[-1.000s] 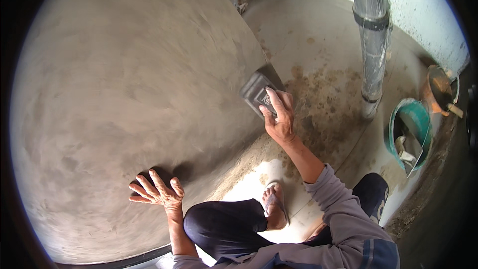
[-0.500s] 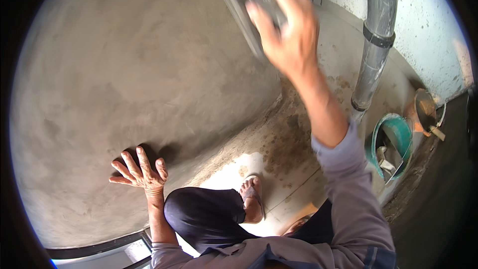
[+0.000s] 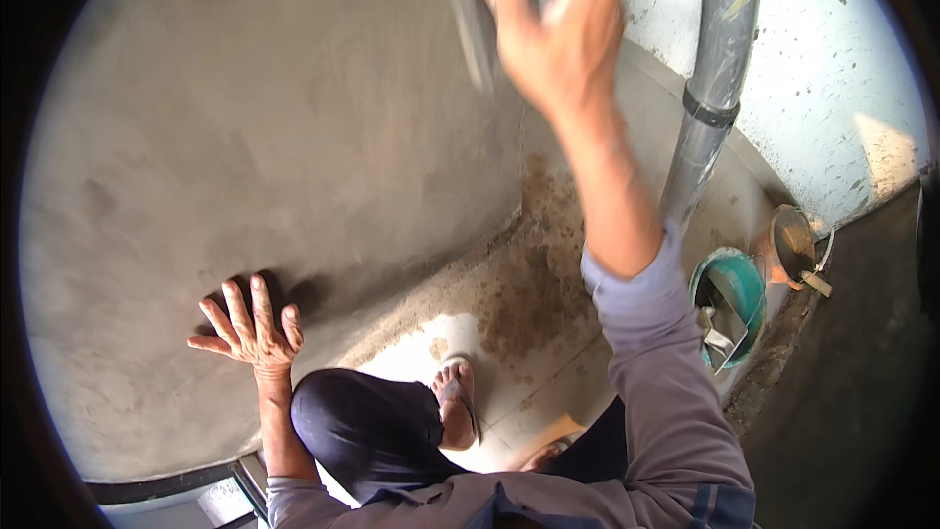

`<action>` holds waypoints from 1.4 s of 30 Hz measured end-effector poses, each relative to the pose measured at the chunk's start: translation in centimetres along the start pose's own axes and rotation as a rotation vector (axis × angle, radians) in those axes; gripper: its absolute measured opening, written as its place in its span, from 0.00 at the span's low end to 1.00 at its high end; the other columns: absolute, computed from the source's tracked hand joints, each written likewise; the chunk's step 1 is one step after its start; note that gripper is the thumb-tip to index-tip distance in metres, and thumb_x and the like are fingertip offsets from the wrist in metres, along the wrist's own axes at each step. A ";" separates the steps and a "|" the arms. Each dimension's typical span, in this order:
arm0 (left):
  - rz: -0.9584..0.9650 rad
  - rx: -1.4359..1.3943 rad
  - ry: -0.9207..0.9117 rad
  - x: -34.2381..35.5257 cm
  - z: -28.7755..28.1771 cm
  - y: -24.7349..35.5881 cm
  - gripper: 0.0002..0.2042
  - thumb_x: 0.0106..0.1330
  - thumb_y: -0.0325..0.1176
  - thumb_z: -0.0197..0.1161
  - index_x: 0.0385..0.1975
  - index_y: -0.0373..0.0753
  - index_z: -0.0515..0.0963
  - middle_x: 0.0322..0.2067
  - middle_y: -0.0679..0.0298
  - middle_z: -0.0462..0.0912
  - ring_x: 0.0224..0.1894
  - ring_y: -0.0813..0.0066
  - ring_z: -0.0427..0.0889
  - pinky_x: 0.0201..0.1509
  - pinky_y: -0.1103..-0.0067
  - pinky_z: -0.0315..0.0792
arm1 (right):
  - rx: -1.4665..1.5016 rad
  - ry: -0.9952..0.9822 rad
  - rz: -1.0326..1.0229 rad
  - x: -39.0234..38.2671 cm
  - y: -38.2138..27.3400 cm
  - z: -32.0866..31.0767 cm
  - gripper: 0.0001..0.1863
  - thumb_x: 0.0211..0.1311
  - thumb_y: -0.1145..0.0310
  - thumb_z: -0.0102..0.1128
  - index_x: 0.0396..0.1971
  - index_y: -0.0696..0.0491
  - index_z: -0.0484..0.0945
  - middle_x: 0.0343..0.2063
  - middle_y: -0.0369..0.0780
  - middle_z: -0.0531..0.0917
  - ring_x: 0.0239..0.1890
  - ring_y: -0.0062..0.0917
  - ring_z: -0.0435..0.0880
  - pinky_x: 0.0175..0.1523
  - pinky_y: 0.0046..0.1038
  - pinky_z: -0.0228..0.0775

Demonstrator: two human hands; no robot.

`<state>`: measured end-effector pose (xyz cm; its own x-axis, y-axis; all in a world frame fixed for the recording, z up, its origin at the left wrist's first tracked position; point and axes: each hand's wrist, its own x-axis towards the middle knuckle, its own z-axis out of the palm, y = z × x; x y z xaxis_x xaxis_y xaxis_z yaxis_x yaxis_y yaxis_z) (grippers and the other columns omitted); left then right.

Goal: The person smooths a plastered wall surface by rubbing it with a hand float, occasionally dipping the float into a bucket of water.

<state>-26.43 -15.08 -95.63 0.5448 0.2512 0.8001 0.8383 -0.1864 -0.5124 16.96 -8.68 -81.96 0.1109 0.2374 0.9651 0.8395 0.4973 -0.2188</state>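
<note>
A broad grey plastered wall point(image 3: 274, 137) fills the left and middle of the view. My left hand point(image 3: 250, 331) rests flat on its lower part with the fingers spread, holding nothing. At the top, my right hand point(image 3: 566, 44) grips a dark flat plastering float point(image 3: 467, 15) against or close to the wall's right part. Motion smears the float, and the top edge of the picture cuts off part of it. Its handle is hidden behind my fingers.
A grey pipe point(image 3: 727, 29) with a black collar runs down on the right. Below it stand a green bucket point(image 3: 754, 284) with tools inside and an orange bucket point(image 3: 774, 253). My sandalled foot point(image 3: 456, 407) is on the stained floor point(image 3: 548, 304).
The right hand and float have shifted slightly up and left in the picture. The view has moved a little, so the pipe and buckets appear farther left. The left hand stays on the wall.
</note>
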 end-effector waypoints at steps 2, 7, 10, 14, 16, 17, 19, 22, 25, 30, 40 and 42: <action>-0.008 -0.012 0.006 0.1 0.1 0.2 0.29 0.77 0.58 0.42 0.67 0.48 0.74 0.72 0.58 0.66 0.78 0.49 0.51 0.77 0.47 0.17 | 0.073 0.038 0.078 2.5 -1.6 -0.5 0.26 0.62 0.70 0.64 0.58 0.64 0.72 0.40 0.51 0.80 0.41 0.41 0.82 0.48 0.39 0.76; -0.016 -0.017 0.019 0.3 -0.1 0.1 0.27 0.76 0.57 0.44 0.64 0.49 0.77 0.72 0.58 0.65 0.78 0.46 0.51 0.76 0.42 0.20 | 0.072 0.160 0.165 -10.2 1.1 2.0 0.28 0.64 0.62 0.65 0.61 0.61 0.75 0.40 0.49 0.81 0.38 0.37 0.83 0.39 0.38 0.74; -0.006 -0.020 0.028 0.6 0.3 0.3 0.27 0.75 0.57 0.45 0.65 0.49 0.76 0.73 0.58 0.65 0.78 0.47 0.51 0.77 0.43 0.21 | -0.026 -0.062 0.486 -27.6 0.8 2.8 0.28 0.68 0.57 0.62 0.61 0.60 0.75 0.37 0.47 0.80 0.41 0.39 0.80 0.43 0.39 0.75; 0.005 0.000 0.013 0.6 0.0 -0.2 0.28 0.75 0.57 0.45 0.65 0.49 0.76 0.73 0.58 0.65 0.78 0.47 0.51 0.77 0.44 0.20 | -0.054 -0.149 0.608 -34.6 -1.6 1.3 0.26 0.67 0.60 0.63 0.59 0.61 0.75 0.39 0.49 0.80 0.40 0.42 0.80 0.46 0.40 0.74; 0.006 -0.007 -0.002 0.1 -0.2 -0.2 0.28 0.75 0.57 0.45 0.66 0.49 0.75 0.72 0.58 0.65 0.78 0.48 0.51 0.77 0.45 0.20 | -0.004 -0.006 0.545 -30.5 -2.7 0.6 0.24 0.66 0.63 0.64 0.58 0.60 0.77 0.36 0.47 0.80 0.38 0.41 0.78 0.46 0.39 0.72; -0.001 -0.009 -0.005 0.1 -0.3 -0.2 0.28 0.75 0.57 0.45 0.66 0.49 0.75 0.72 0.57 0.65 0.78 0.48 0.51 0.77 0.45 0.20 | 0.042 0.073 0.487 -24.1 -2.6 0.4 0.24 0.65 0.64 0.65 0.58 0.60 0.77 0.36 0.47 0.80 0.38 0.41 0.78 0.47 0.39 0.71; -0.008 -0.006 0.005 0.2 -0.3 -0.3 0.28 0.76 0.57 0.45 0.67 0.48 0.75 0.72 0.57 0.65 0.78 0.48 0.51 0.77 0.46 0.19 | 0.055 0.177 0.330 -14.7 -2.6 -0.2 0.24 0.59 0.69 0.69 0.56 0.56 0.79 0.36 0.44 0.80 0.37 0.38 0.77 0.44 0.38 0.70; -0.018 -0.009 0.013 0.7 -0.6 -0.1 0.29 0.76 0.58 0.45 0.67 0.47 0.74 0.72 0.57 0.65 0.79 0.49 0.50 0.77 0.47 0.19 | 0.094 0.123 0.267 -10.7 -2.2 1.5 0.27 0.58 0.69 0.69 0.58 0.54 0.76 0.35 0.44 0.76 0.41 0.39 0.77 0.46 0.40 0.72; -0.009 -0.007 0.013 1.3 -0.1 0.4 0.29 0.77 0.59 0.44 0.66 0.46 0.75 0.72 0.57 0.65 0.79 0.49 0.49 0.77 0.47 0.18 | 0.059 -0.011 0.409 -21.6 -3.1 2.9 0.25 0.62 0.69 0.67 0.59 0.59 0.77 0.38 0.46 0.79 0.39 0.36 0.77 0.45 0.38 0.72; -0.027 -0.029 -0.039 1.6 -0.1 0.6 0.28 0.75 0.59 0.50 0.62 0.46 0.79 0.68 0.58 0.72 0.74 0.46 0.61 0.77 0.52 0.22 | 0.175 -0.220 0.864 -34.7 -8.2 -6.5 0.29 0.64 0.67 0.65 0.63 0.61 0.71 0.48 0.53 0.79 0.49 0.46 0.80 0.55 0.42 0.71; 0.018 -0.122 0.127 2.6 0.6 0.7 0.30 0.78 0.59 0.41 0.70 0.46 0.70 0.71 0.62 0.68 0.78 0.60 0.53 0.77 0.52 0.15 | 0.397 1.013 1.220 -25.8 -2.8 -45.3 0.18 0.76 0.64 0.46 0.58 0.56 0.73 0.49 0.43 0.82 0.49 0.33 0.83 0.58 0.38 0.77; 0.021 -0.152 0.129 2.7 0.9 1.1 0.31 0.78 0.59 0.40 0.71 0.46 0.69 0.72 0.60 0.66 0.78 0.60 0.53 0.76 0.52 0.15 | 0.502 1.130 1.326 -29.7 -2.3 -51.7 0.21 0.78 0.62 0.38 0.61 0.56 0.71 0.57 0.47 0.79 0.58 0.38 0.80 0.65 0.44 0.72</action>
<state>-23.99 -13.79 -94.27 0.5468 0.1237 0.8281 0.8087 -0.3342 -0.4841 39.26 -60.00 -102.67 0.9480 0.1294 -0.2908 -0.2953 0.6984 -0.6519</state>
